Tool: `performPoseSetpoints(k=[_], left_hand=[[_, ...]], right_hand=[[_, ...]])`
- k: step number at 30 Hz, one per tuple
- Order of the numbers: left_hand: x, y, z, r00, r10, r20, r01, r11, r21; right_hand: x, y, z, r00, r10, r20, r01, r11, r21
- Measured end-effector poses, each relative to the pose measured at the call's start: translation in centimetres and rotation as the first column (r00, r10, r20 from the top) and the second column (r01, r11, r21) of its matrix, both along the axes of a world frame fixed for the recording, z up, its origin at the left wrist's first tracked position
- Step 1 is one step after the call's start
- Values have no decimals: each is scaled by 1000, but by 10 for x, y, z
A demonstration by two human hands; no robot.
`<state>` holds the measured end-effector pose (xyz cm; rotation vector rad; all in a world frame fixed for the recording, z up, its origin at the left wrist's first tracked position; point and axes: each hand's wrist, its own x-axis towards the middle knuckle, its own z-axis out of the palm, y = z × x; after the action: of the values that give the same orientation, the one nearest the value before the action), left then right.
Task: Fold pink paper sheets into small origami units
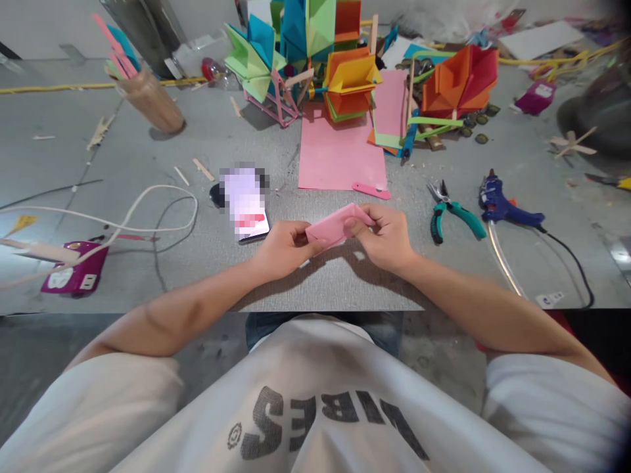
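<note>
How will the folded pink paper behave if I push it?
The folded pink paper is probably light, being paper. Its folded layers may make it fairly stiff. If the left hand and right hand stopped pinching, it might spring open slightly.

Grey tabletop (269, 141) is lit evenly, w/ soft shadows cast below left hand (282, 249) & right hand (387, 236); phone screen (252, 211) is partly pixelated, top R corner darkened, edges stretched wide-angle, bkgd. slightly blurred.

Upside-down "VIBES" (340, 408) on white shirt (315, 368)
</note>
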<state>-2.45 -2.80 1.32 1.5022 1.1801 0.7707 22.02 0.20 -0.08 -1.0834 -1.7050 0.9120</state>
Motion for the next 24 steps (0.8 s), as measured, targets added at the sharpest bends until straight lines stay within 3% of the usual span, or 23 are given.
performPoseSetpoints(k=[5, 11, 18, 20, 22, 23, 24], left_hand=[[-2, 3, -6, 994, -23, 109, 28, 999, -41], [-4, 1, 0, 993, -101, 65, 103, 994, -26], [-6, 1, 3, 970, -219, -104, 223, 974, 28], [-8, 2, 2, 961, -248, -124, 263, 957, 125], [-11, 2, 0, 970, -206, -126, 239, 896, 375], [-11, 2, -3, 979, -153, -133, 201, 815, 544], [-11, 1, -5, 986, -84, -142, 160, 689, 707]], right_hand=[[0, 2, 1, 997, 37, -74, -40, 999, -35], [-1, 11, 2, 974, 124, -190, -146, 983, -108], [4, 7, 3, 971, 205, -120, -195, 977, 92], [4, 4, 3, 974, 224, -30, -214, 956, 202], [2, 1, 5, 969, 214, 122, -244, 911, 332], [0, -1, 6, 959, 178, 221, -255, 882, 397], [-1, -3, 8, 940, 115, 320, -260, 848, 461]])
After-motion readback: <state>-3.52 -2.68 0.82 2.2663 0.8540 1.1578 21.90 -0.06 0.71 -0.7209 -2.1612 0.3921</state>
